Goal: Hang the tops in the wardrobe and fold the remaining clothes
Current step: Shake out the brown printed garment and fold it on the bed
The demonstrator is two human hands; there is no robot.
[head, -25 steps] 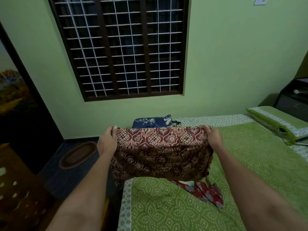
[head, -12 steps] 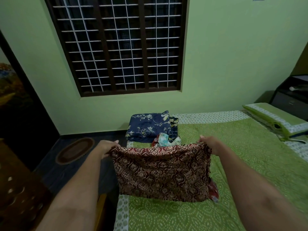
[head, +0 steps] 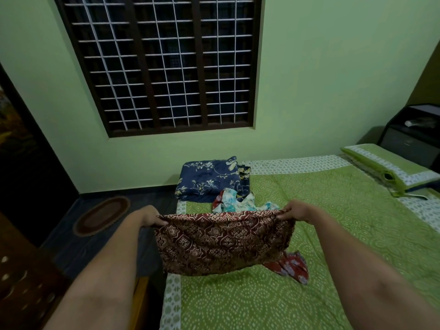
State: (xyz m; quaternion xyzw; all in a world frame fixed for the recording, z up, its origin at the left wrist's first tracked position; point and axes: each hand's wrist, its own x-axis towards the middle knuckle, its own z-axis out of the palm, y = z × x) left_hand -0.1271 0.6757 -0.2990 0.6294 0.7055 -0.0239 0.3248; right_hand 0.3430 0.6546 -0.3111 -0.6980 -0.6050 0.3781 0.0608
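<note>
A maroon patterned cloth (head: 221, 244) hangs spread between my hands above the near corner of the green bed (head: 321, 246). My left hand (head: 148, 216) pinches its upper left corner and my right hand (head: 296, 210) pinches its upper right corner. Behind the cloth's top edge lies a crumpled light floral garment (head: 238, 202). A red floral garment (head: 291, 267) pokes out from under the cloth's lower right edge. A folded navy floral piece (head: 209, 178) rests at the bed's far left corner.
A green pillow (head: 390, 166) lies at the bed's right end, with a dark bedside cabinet (head: 412, 136) behind it. An oval brown mat (head: 102, 215) sits on the dark floor to the left. A barred window fills the wall ahead. Dark wooden furniture (head: 21, 282) stands at lower left.
Both hands have lowered the maroon cloth toward the bed. The light floral garment and the navy piece behind it have come into view.
</note>
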